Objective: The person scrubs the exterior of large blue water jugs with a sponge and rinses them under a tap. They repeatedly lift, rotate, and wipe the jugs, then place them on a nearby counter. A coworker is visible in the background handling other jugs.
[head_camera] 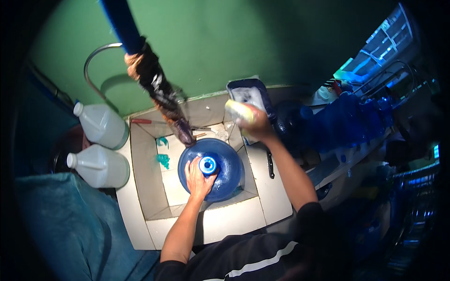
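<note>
A large blue water jug (228, 172) stands upright in a tiled sink (149, 168). My left hand (198, 179) is wrapped around its neck, just below the blue-and-white cap or mouth (207, 164). My right hand (258, 123), blurred, grips a yellowish sponge (240, 111) beside a dark blue basin (246, 83) that holds white suds. Foam seems to cover part of the sponge. The basin sits at the sink's back right corner, partly hidden by the hand.
Two white plastic jugs (102, 124) stand on the left ledge. A pipe wrapped in dark material (161, 95) slants down towards the jug. A black-handled knife (270, 165) lies on the right ledge. Teal plastic pieces (162, 161) lie in the sink. Several blue jugs (344, 119) stand at right.
</note>
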A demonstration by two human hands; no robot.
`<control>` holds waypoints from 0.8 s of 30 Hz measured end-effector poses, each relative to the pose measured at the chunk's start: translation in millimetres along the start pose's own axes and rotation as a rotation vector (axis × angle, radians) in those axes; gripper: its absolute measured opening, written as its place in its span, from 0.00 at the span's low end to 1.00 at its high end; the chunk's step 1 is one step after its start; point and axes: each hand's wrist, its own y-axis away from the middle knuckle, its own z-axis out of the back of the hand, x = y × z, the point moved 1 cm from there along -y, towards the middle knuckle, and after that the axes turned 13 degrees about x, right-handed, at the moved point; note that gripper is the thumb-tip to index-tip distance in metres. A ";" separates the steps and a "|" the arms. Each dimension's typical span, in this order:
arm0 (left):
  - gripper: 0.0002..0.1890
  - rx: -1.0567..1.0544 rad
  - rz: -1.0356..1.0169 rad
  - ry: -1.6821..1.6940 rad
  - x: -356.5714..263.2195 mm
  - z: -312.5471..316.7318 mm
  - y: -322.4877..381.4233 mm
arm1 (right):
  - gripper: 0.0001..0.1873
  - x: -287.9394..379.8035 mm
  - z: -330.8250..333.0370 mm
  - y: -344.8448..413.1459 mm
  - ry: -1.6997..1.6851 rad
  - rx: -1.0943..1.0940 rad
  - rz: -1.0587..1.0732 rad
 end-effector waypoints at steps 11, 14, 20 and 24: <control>0.26 -0.035 0.054 -0.019 -4.0 -11.8 25.4 | 0.13 43.2 -163.6 55.9 0.733 0.137 0.505; 0.32 -0.250 0.155 -0.260 -14.5 -6.7 32.2 | 0.09 18.8 -154.7 41.4 0.280 0.035 0.215; 0.36 0.270 0.031 0.304 19.2 41.5 -1.6 | 0.17 -16.5 -154.0 58.8 0.226 -0.032 -0.278; 0.33 0.456 -0.247 0.501 57.0 28.8 -20.3 | 0.24 -46.3 -158.4 74.6 0.511 0.257 -0.322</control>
